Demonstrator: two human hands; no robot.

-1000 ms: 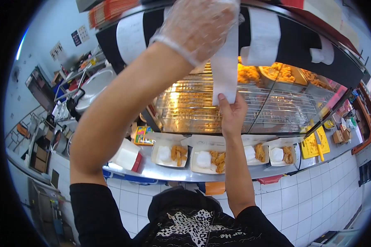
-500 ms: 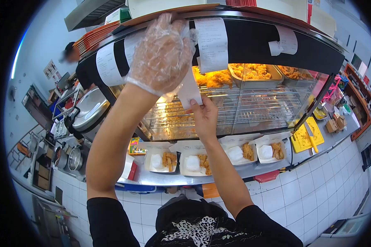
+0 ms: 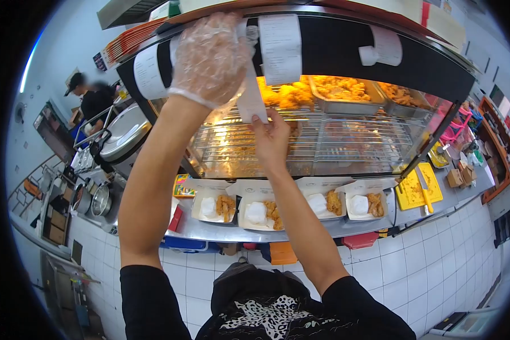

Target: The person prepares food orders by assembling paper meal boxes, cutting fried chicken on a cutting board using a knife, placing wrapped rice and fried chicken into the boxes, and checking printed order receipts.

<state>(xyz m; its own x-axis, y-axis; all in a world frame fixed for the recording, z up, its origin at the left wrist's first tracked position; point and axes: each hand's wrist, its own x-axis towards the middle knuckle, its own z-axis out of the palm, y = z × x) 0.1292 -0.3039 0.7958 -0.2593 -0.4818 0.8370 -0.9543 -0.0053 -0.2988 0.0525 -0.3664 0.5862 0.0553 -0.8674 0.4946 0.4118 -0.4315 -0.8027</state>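
My left hand (image 3: 211, 59), in a clear plastic glove, is raised against the black top panel of the heated display case (image 3: 345, 51). Its fingers are bent together at the upper end of a paper receipt (image 3: 251, 101), partly hiding it. Below, my bare right hand (image 3: 271, 139) pinches the receipt's lower end between thumb and fingers. Other printed receipts (image 3: 280, 48) hang along the panel on both sides. Behind the glass are trays of fried chicken (image 3: 345, 89). Under my forearms, open paper boxes (image 3: 256, 214) with white rice and fried chicken pieces line the counter.
A yellow cutting board (image 3: 417, 188) with a knife (image 3: 424, 190) lies right of the boxes. Left of the case stands a large lidded metal cooker (image 3: 122, 133), with a metal bowl (image 3: 101, 200) nearby. A person in black (image 3: 93, 105) stands at the far left.
The view has shifted slightly, and both hands appear a little higher and further left. My right hand still pinches the receipt's lower end. The person at far left is more visible.
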